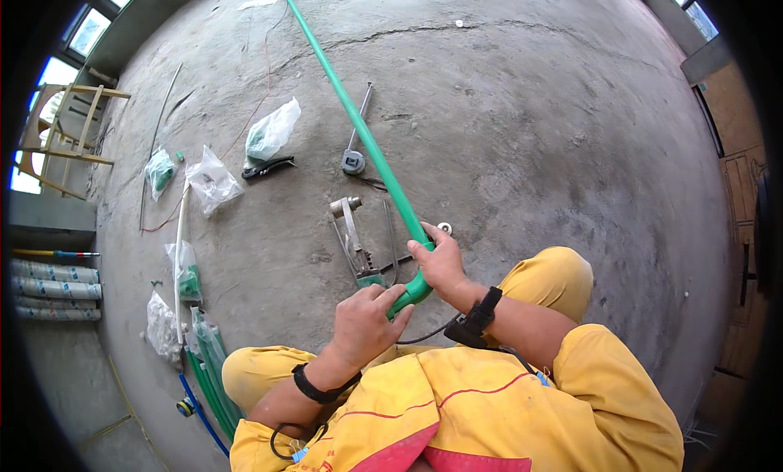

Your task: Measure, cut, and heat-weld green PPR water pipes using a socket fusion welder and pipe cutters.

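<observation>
The left hand (365, 324) grasps the green elbow (418, 289) — the right hand (444, 266), farther forward, grips where it meets the pipe (366, 134).

We look down from the person's head through the left one of two side-by-side wide fisheye cameras, seeing things upright, with our left the person's left. Nearest us, along the lower edge, is the yellow cloth jacket with red trim (489, 390); slightly farther off, near the middle, are the bare left hand (361, 324) and bare right hand (441, 265). Beyond, our view takes in the rough grey concrete floor (538, 138), bending toward the rim.
</observation>
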A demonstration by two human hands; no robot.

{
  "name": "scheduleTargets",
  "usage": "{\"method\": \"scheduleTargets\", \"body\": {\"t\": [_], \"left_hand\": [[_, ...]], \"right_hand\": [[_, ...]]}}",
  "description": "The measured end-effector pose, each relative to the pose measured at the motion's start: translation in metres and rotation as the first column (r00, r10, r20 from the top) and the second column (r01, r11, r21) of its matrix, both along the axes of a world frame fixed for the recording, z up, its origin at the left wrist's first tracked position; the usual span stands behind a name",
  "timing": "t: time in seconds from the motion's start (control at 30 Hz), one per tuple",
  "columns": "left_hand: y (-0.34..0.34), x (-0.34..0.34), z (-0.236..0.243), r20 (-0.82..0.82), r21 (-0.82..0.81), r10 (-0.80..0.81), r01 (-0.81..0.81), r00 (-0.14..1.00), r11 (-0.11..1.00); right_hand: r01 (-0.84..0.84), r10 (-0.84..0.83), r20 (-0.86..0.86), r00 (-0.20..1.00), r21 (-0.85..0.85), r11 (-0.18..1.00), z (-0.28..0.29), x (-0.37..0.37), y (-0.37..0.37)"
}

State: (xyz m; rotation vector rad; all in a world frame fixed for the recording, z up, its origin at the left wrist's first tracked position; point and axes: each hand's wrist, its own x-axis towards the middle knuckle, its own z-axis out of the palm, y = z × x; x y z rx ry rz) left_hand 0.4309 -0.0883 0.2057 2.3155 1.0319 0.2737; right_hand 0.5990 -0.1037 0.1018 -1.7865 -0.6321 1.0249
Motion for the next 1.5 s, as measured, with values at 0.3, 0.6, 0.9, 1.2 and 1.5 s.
{"method": "scheduleTargets", "body": {"t": [0.3, 0.6, 0.9, 1.2, 1.5], "left_hand": [[0.008, -0.011, -0.01, 0.055, -0.022, -0.037, 0.038, 0.998, 0.999], [0.012, -0.011, -0.028, 0.055, -0.078, -0.133, 0.137, 0.99, 0.987], [0.017, -0.013, -0.043, 0.122, -0.146, -0.134, 0.151, 0.983, 0.978], [0.015, -0.012, -0.05, 0.116, -0.236, -0.059, 0.085, 0.992, 0.968], [0.016, -0.015, -0.049, 0.161, -0.102, -0.122, 0.14, 0.979, 0.985]], "right_hand": [[-0.039, 0.037, -0.049, 0.998, -0.042, 0.998, 0.01, -0.009, 0.006], [-0.036, 0.036, 0.035, 0.999, -0.012, 0.999, 0.005, -0.007, 0.007], [0.027, -0.028, -0.027, 0.999, -0.024, 0.999, -0.001, -0.006, 0.009], [0.045, -0.044, -0.008, 0.999, 0.054, 0.998, 0.007, -0.003, 0.009], [0.019, -0.015, -0.067, 0.998, 0.061, 0.998, 0.012, -0.004, 0.008]]}}
